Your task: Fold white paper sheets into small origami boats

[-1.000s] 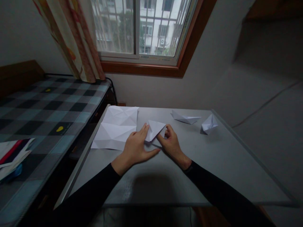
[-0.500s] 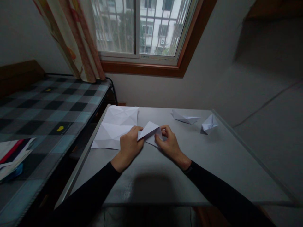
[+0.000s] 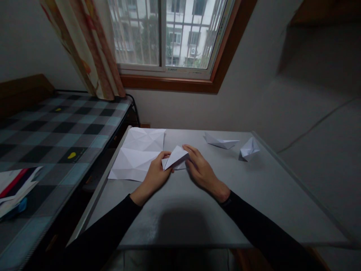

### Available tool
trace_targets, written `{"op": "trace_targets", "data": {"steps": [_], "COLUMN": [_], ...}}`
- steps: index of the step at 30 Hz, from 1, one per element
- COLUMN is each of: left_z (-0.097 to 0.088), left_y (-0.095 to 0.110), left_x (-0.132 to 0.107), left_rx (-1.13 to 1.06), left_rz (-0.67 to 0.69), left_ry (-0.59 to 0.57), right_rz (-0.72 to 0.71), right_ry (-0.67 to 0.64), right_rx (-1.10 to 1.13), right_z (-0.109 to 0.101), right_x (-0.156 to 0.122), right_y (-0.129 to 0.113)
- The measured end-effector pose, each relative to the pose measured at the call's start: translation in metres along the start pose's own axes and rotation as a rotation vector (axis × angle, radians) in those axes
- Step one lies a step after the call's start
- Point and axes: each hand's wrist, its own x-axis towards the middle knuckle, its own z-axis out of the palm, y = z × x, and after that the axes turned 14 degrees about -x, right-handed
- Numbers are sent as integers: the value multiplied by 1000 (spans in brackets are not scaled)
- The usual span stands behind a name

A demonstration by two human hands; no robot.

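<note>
A folded piece of white paper (image 3: 176, 157) is held just above the table, its top flap making a pointed triangle. My left hand (image 3: 156, 171) grips its left end, thumb on the near side and fingers partly hidden beneath. At the right end, my right hand (image 3: 201, 169) has its fingers straighter, with the paper's corner between thumb and fingers. To the left lie two creased white sheets, a nearer sheet (image 3: 126, 165) and a farther sheet (image 3: 143, 138). My left hand is close to the nearer sheet.
On the table (image 3: 254, 210), a paper boat (image 3: 222, 142) and another folded paper piece (image 3: 249, 149) rest at the back right. A bed (image 3: 84, 124) with a checked cover stands at the left, with papers (image 3: 17, 188) on it. A window (image 3: 169, 37) is behind.
My right hand's fingers have straightened from a curled pinch and shifted along the right edge. The paper's flap now lies lower over the part beneath.
</note>
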Motion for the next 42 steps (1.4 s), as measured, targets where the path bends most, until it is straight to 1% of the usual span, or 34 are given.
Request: {"op": "trace_targets", "data": {"steps": [2, 4, 6, 10, 13, 16, 19, 21, 23, 24, 27, 29, 32, 34, 36, 38, 40, 42], "left_z": [1, 1, 1, 2, 2, 2, 2, 2, 3, 3, 6, 7, 7, 7, 7, 7, 7, 6], "left_y": [5, 8, 9, 8, 6, 2, -2, -4, -4, -4, -5, -6, -5, -3, -1, 1, 0, -2], "left_x": [-1, -2, -3, -5, -5, -4, -1, 1, 3, 4, 4, 3, 0, -1, -1, 0, 2, 4], "left_rx": [58, 96, 131, 191, 204, 192, 137, 29, -141, -236, -472, -527, -506, -465, -413, -375, -367, -377], "left_rz": [56, 73, 78, 129, 98, 63, -5, -85, -152, -175, -210, -198, -170, -169, -187, -204, -215, -233], "left_ry": [0, -18, -60, -148, -121, -58, 52, 104, 102, 90, 37, 12, -30, -91, -142, -120, -45, -12], "right_rz": [18, 47, 77, 124, 140, 80, -18, -113, -181, -192, -168, -149, -100, -60, -25, 7, 52, 114], "right_ry": [0, 18, 43, 108, 159, 163, 99, 13, -56, -70, -59, -46, 4, 40, 49, 47, 49, 49], "right_rx": [12, 35, 50, 24, -23, -90, -157, -160, -138, -125, -87, -53, -24, -20, -14, -5, 10, 40], "right_z": [0, 0, 1, 2, 3, 3, 2, 2, 2, 3, 5, 5, 6, 5, 5, 5, 6, 9], "right_x": [-1, -2, -2, -4, -5, -6, -4, -3, -2, -2, -2, -2, -2, -3, -3, -3, -4, -4], "right_y": [-2, -3, -4, -1, 0, -3, -9, -11, -11, -10, -6, -5, -5, -4, -3, -2, -1, 0]}}
